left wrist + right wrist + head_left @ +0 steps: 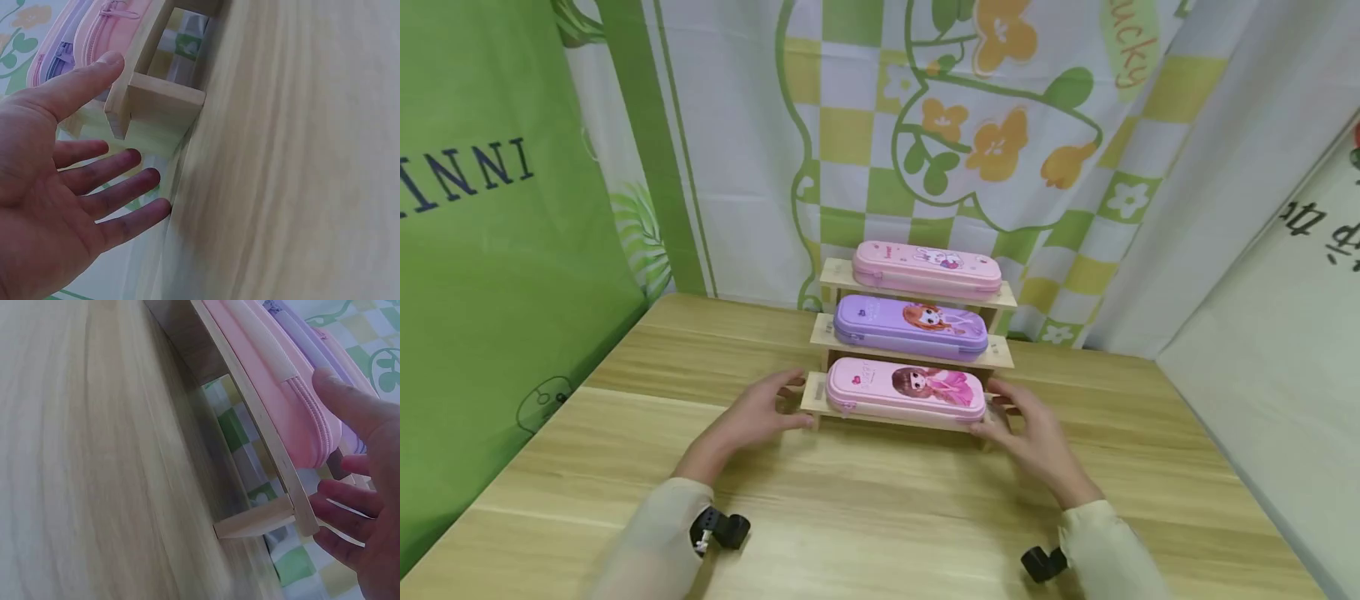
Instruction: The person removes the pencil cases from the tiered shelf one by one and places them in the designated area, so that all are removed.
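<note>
Flanking front pink case [880,392] with hands [752,417] [1037,433] relaxed, gripping nothing | likely light, semi-stiff, smooth | best taken by rounded ends

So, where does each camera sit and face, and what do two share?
Head: on the head, forward and down at zipped cases on a rack; left hand, right hand show.
Left wrist: worn there, facing rack's left end; left hand shows.
Right wrist: worn there, facing rack's right end; right hand shows.
Both wrist views show rack, cases.
</note>
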Motion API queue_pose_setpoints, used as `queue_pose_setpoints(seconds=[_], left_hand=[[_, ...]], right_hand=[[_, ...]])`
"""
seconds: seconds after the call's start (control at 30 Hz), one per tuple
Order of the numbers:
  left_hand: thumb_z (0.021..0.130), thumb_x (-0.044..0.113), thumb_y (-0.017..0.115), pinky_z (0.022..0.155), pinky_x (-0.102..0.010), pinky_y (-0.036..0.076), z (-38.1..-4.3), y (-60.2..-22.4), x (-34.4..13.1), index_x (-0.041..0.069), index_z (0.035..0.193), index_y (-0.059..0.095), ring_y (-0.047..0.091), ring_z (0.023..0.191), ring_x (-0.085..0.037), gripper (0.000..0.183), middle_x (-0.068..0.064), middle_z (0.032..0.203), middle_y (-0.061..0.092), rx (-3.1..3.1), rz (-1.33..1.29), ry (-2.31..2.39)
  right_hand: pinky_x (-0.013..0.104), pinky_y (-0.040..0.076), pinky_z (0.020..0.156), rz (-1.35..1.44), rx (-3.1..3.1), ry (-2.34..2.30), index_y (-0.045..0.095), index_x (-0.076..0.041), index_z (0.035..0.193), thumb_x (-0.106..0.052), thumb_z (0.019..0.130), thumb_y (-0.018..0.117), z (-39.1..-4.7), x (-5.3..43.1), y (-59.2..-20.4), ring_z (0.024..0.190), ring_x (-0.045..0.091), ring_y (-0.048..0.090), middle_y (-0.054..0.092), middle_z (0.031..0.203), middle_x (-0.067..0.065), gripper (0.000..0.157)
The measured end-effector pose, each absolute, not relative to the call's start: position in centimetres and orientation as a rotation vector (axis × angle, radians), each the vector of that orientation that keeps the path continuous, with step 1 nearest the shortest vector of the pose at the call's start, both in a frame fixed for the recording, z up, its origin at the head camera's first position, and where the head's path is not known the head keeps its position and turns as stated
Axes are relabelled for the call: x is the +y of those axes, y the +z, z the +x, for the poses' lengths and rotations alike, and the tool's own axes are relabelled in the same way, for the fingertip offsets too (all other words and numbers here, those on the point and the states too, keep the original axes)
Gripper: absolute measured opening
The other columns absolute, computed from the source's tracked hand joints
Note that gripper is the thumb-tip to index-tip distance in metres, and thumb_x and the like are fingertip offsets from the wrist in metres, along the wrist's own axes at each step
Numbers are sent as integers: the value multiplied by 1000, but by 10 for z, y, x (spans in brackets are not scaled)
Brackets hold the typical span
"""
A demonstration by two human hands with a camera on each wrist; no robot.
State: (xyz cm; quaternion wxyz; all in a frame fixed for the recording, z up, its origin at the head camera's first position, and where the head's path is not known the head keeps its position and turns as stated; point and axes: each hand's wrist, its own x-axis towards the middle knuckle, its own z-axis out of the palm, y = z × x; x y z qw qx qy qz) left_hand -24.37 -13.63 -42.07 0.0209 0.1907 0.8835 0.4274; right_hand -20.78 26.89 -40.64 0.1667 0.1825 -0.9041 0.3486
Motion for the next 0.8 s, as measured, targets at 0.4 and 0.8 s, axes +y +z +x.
queue_pose_setpoints(seconds=[0.4,0.8], left_hand=[[86,16,81,101,-51,52,-254,-427,-127,-8,146,45,61,115,-38,74,-25,126,63,2671,484,1454],[84,17,82,103,-53,49,-260,-430,-128,-4,146,46,60,116,-37,75,-22,124,64,2610,423,1517]], right_hand=[[52,50,101,398,-2654,1185,53,-1,144,-20,80,86,-218,258,-407,119,35,62,64,135,21,74],[43,50,96,404,-2637,1291,55,-3,143,-14,80,86,-225,255,-406,114,30,61,63,135,21,71]])
